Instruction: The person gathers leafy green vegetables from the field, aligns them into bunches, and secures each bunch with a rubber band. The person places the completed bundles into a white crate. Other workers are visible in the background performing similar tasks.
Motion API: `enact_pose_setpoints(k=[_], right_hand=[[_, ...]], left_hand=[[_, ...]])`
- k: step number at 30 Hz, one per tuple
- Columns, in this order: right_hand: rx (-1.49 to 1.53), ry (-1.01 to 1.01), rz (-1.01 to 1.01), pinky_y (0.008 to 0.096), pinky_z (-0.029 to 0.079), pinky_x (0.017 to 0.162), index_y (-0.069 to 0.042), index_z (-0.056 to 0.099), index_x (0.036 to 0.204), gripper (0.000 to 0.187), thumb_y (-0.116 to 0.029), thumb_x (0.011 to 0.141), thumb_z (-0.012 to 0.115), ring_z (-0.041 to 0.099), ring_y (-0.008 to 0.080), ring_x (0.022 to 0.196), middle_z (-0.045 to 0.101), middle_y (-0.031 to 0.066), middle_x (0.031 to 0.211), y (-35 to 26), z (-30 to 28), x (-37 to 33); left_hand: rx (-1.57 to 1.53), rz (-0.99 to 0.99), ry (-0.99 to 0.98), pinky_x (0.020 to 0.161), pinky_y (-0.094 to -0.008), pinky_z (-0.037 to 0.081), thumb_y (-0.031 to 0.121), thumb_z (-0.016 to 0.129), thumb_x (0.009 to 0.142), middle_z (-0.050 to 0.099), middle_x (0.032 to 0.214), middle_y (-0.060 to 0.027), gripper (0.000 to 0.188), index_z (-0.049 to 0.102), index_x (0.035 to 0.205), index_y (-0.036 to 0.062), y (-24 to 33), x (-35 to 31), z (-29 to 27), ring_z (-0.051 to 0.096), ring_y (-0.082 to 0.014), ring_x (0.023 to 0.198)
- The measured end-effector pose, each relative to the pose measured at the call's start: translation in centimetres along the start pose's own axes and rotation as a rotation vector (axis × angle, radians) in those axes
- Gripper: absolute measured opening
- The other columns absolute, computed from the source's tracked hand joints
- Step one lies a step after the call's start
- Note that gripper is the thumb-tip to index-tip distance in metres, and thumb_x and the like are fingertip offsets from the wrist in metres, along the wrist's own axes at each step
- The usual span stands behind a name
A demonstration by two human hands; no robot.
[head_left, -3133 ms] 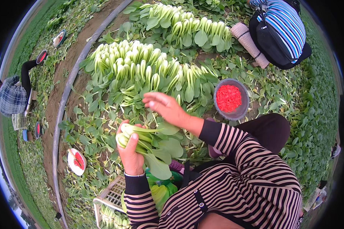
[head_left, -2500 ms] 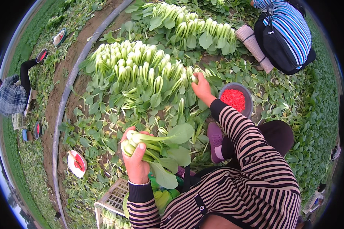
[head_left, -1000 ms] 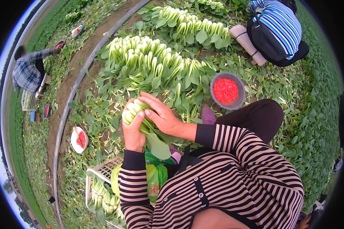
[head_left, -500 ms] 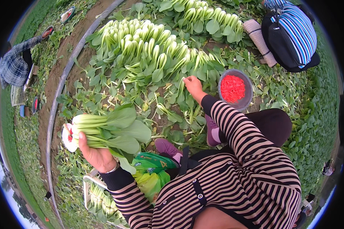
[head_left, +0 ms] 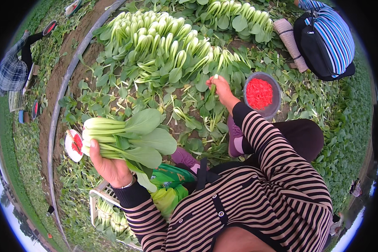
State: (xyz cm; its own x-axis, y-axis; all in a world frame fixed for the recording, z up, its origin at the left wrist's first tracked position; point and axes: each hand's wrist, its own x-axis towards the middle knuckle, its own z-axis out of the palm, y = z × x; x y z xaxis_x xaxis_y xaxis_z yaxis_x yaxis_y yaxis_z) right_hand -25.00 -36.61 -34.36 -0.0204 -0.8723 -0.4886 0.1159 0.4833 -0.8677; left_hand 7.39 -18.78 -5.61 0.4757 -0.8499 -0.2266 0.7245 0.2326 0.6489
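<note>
Field (head_left: pixel 344 138) of low leaves runs down the right side, and a grey pipe (head_left: pixel 53 134) curves along the left over bare soil. Between them a broad heap (head_left: pixel 155 35) of leafy greens stands with pale bases up, a second row (head_left: pixel 239 17) beyond it. One co-worker (head_left: pixel 332 38) in blue stripes is bent over at upper right; another (head_left: pixel 10 73) in plaid is at far left. By the person's left forearm a pale crate (head_left: pixel 100 192) holds more greens, with a green bag (head_left: pixel 171 197) beside that arm. The left hand (head_left: pixel 113 168) is clamped on a bunch (head_left: pixel 128 138), held at the pale ends, leaves pointing right, well apart from the heap. A grey bowl (head_left: pixel 274 107) of red strips (head_left: pixel 259 93) sits just beside the right hand (head_left: pixel 219 89). Purple shoes (head_left: pixel 185 158) show below the hands, and a white dish (head_left: pixel 70 152) lies left of the bunch. Smallest is the stalk (head_left: pixel 216 77) pinched in the right hand, white tip up, near the heap. The hands are well apart.
</note>
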Motion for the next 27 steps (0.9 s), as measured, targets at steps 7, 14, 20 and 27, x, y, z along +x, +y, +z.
enact_pose_setpoints(k=[7,14,20,27], right_hand=[[-0.683,-0.295,-0.220,0.0400,0.050,0.071,-0.002,0.062,0.097,0.038,-0.032,0.078,0.074,0.065,0.0301,0.078,0.066,0.0170,0.085,0.5,6.8,-6.6],[-1.252,-0.478,-0.431,0.0463,0.050,0.079,-0.006,0.056,0.106,0.036,-0.025,0.079,0.070,0.061,0.0384,0.090,0.061,0.0162,0.092,7.0,10.7,-7.0],[-0.955,-0.482,-0.341,0.0429,0.051,0.079,-0.010,0.064,0.109,0.034,-0.026,0.080,0.070,0.064,0.0341,0.092,0.068,0.0152,0.097,4.2,7.9,-5.8],[-0.117,-0.271,0.110,0.0336,0.052,0.074,-0.007,0.059,0.113,0.023,-0.019,0.094,0.062,0.063,0.0173,0.077,0.070,0.0080,0.097,-4.8,-1.2,-2.0]], left_hand=[[0.040,0.036,-0.001,0.109,-0.0464,0.039,0.017,0.058,0.095,0.053,0.138,-0.0136,0.051,0.042,0.142,0.0086,-0.2,-0.5,0.0,0.052,-0.0279,0.125],[-0.020,0.000,-0.035,0.109,-0.0480,0.038,0.016,0.055,0.096,0.049,0.142,-0.0139,0.052,0.039,0.145,0.0151,-0.5,-0.5,1.1,0.050,-0.0282,0.127],[0.017,0.005,-0.015,0.107,-0.0485,0.041,0.017,0.056,0.096,0.052,0.139,-0.0128,0.050,0.042,0.143,0.0152,-0.3,-0.6,0.2,0.053,-0.0279,0.124],[0.041,-0.004,-0.002,0.104,-0.0444,0.044,0.021,0.057,0.095,0.058,0.130,-0.0146,0.045,0.048,0.134,0.0004,-0.5,-0.2,0.3,0.058,-0.0274,0.117]])
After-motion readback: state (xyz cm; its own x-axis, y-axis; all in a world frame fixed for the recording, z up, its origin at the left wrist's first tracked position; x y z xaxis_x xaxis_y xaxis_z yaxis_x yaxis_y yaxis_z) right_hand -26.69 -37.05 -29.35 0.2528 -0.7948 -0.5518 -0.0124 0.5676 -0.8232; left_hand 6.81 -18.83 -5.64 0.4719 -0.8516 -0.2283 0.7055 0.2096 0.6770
